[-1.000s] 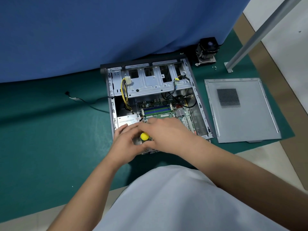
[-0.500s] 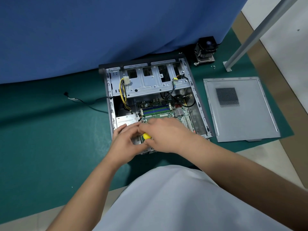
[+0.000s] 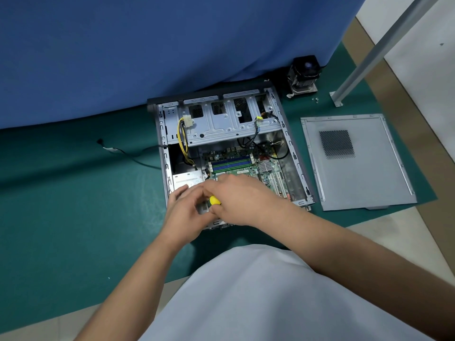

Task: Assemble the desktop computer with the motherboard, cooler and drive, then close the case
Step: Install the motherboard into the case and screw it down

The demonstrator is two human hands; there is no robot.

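Observation:
The open computer case (image 3: 299,168) lies on its side on the green mat. A green motherboard (image 3: 248,166) sits inside it, partly hidden by my hands. My right hand (image 3: 242,201) grips a yellow-handled screwdriver (image 3: 214,200) over the near part of the board; its tip is hidden. My left hand (image 3: 183,212) is beside it with fingers curled close to the handle; what it holds is hidden. The black cooler (image 3: 304,75) stands on the mat behind the case. The grey side panel (image 3: 357,173) lies flat to the right.
A blue curtain (image 3: 172,45) hangs right behind the case. A metal leg (image 3: 369,52) slants down at the right, with small screws (image 3: 315,100) near its foot. A black cable (image 3: 128,155) trails left from the case. The mat's near edge meets pale floor.
My hands have stayed over the near part of the board; the yellow handle shows at slightly different angles between them. The view has shifted slightly.

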